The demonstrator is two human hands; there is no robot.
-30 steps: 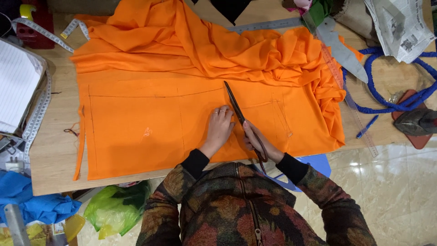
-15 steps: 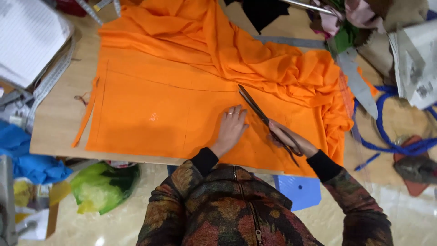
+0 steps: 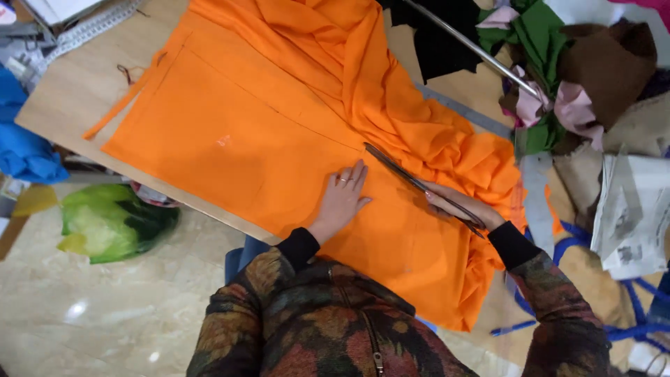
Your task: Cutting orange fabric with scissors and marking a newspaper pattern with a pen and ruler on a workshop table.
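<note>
My left hand [image 3: 342,199] lies flat, fingers spread, on the orange cloth [image 3: 244,150], its grip holding nothing; my right hand [image 3: 457,207] has its grip closed round the handles of the scissors [image 3: 419,185], blades pointing up and away along the cloth; the cloth lies spread on the tabletop [image 3: 77,91], bunched in folds at its far side.
</note>
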